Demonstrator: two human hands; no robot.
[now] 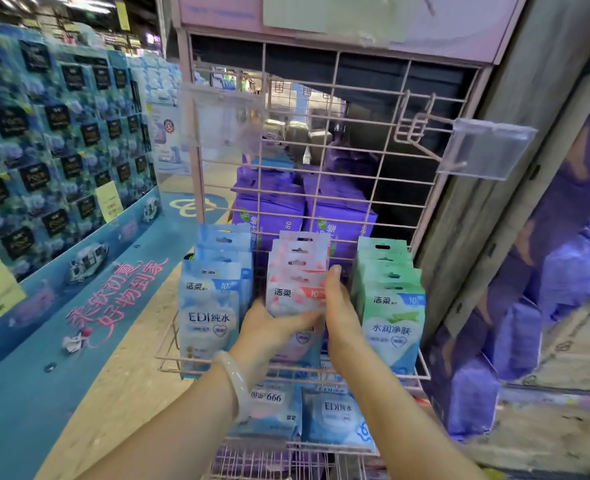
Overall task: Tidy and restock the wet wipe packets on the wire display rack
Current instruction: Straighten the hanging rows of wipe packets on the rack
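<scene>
Both hands on pink wet wipe packets (295, 271), mid row of pink wire rack (321, 140).
L hand (269, 327) grips front pink pkt from below; R hand (340, 306) flat, fingers together vs stack's right edge. Blue packets (210, 306) left, green packets (390, 299) right.

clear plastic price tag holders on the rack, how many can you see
2: one clear holder hangs at the upper left of the wire rack; the other clear holder sits on the end of the empty hook at upper right. Packets may hide more lower down.
</scene>
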